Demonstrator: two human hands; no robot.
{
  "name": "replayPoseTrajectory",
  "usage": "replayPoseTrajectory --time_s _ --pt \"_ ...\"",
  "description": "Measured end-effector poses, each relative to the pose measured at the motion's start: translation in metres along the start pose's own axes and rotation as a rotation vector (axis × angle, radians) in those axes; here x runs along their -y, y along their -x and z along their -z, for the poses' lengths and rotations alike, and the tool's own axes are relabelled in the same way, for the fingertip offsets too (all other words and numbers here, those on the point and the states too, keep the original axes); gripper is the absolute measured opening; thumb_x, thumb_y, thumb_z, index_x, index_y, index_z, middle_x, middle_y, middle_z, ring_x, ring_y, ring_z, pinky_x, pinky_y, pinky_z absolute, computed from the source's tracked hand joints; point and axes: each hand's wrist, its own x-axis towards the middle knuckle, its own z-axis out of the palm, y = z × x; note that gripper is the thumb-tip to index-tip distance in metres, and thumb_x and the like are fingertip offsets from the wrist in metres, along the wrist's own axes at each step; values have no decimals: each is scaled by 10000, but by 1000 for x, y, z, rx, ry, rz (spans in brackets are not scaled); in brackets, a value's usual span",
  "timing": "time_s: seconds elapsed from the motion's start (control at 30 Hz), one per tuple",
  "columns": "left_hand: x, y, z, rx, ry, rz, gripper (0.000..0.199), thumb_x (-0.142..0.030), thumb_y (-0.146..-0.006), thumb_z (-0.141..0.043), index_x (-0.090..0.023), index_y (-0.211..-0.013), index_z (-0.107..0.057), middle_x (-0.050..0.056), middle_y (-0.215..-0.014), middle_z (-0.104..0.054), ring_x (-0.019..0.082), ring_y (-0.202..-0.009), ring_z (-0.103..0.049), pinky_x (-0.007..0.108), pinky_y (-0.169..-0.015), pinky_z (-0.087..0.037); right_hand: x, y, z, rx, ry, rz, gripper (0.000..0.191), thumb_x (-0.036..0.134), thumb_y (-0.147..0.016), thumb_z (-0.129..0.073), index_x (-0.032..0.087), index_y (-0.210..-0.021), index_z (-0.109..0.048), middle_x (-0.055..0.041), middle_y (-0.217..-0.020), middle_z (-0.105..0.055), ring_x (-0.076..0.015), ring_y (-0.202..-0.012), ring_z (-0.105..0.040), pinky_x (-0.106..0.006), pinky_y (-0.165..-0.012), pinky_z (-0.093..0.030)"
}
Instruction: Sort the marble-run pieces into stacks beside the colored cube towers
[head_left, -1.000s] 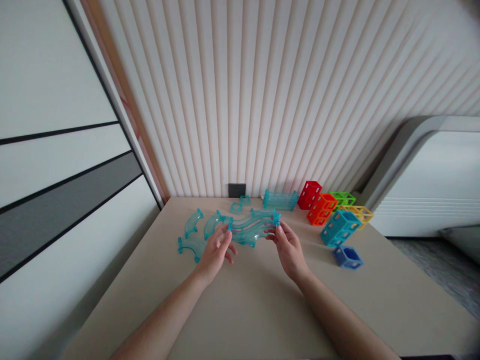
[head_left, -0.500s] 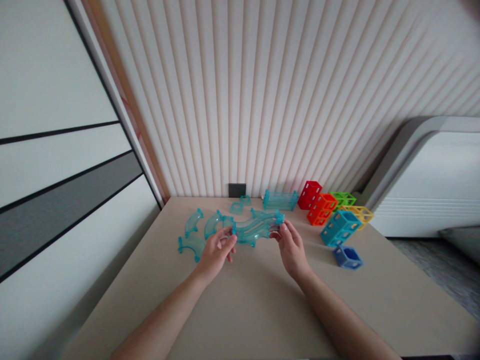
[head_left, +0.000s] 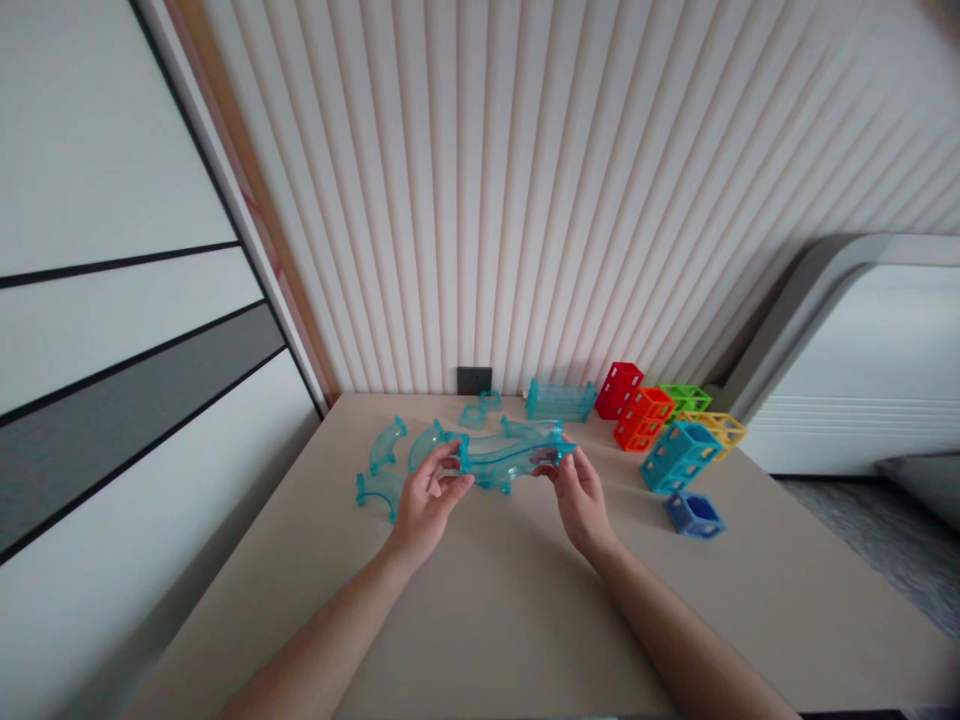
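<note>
Between my hands, a clear teal marble-run track piece (head_left: 506, 450) is held level above the table. My left hand (head_left: 429, 500) has its fingertips and thumb around the left end of the piece. At the other end, my right hand (head_left: 581, 497) pinches it between thumb and fingers. Below and behind it lie more teal track pieces, partly hidden by the held one. Curved teal pieces, one at the far left (head_left: 387, 445) and one nearer (head_left: 377, 490), rest beside my left hand, which covers part of the nearer one.
A straight teal piece (head_left: 561, 400) and small teal square frames (head_left: 472, 416) lie near the wall, below a black socket (head_left: 474, 380). To the right stand red (head_left: 619, 391), orange (head_left: 643, 419), green (head_left: 686, 400), yellow (head_left: 721, 432) and teal (head_left: 681, 457) block frames, plus a blue one (head_left: 695, 514).
The held track piece has rolled over, so its smooth side now shows instead of its grooves. My left hand has shifted slightly left; my right hand stays at its end.
</note>
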Motion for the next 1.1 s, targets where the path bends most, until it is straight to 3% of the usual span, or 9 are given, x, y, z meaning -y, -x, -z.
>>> replayPoseTrajectory --time_s 0.2,0.3,0.43,0.6,0.73,0.87,1.1 --pt "-4 4 4 19 -96 -214 448 -328 -785 -780 -210 -1195 -640 93 -1100 -627 191 -972 -587 278 -801 -526 -5 0 6 33 -38 8 442 507 -863 -692 291 -1242 -621 -38 -973 -705 -194 -802 -635 -373 -754 -523" --pt "-8 6 6 2 -125 -263 419 -355 -825 -738 -218 -1209 -641 87 -1083 -605 188 -948 -583 281 -793 -523 -3 2 8 98 -30 -14 457 509 -840 -718 276 -1224 -633 -30 -900 -704 -188 -755 -625 -371 -749 -516" --pt "-13 6 5 -53 -124 -215 431 -435 -840 -704 -213 -1204 -647 92 -1089 -599 202 -955 -581 285 -770 -525 3 4 6 174 -6 -36 471 500 -808 -753 264 -1201 -645 -37 -885 -705 -190 -742 -614 -358 -727 -508" --pt "-11 3 4 -25 -83 -145 464 -480 -840 -688 -214 -1216 -626 82 -1051 -611 193 -914 -592 271 -736 -517 6 5 3 162 -13 -36 435 477 -813 -752 288 -1190 -646 -56 -1056 -698 -202 -812 -626 -363 -751 -516" --pt "-6 1 6 4 -65 -72 472 -472 -829 -706 -209 -1208 -606 57 -986 -614 161 -827 -592 255 -708 -509 7 3 5 120 4 -41 442 490 -811 -749 270 -1183 -655 -46 -961 -712 -197 -791 -625 -355 -748 -514" --pt "-5 -1 5 9 -56 -14 496 -491 -806 -723 -191 -1182 -602 46 -928 -617 151 -770 -598 255 -689 -507 7 0 8 111 12 -50 445 488 -797 -763 254 -1163 -668 -55 -993 -725 -196 -790 -631 -354 -750 -513" --pt "-5 -2 3 11 -37 22 517 -519 -779 -737 -188 -1156 -613 45 -911 -631 171 -811 -604 266 -705 -506 5 -2 7 130 61 -3 494 581 -854 -658 209 -1179 -673 -57 -891 -719 -193 -742 -616 -338 -711 -508"
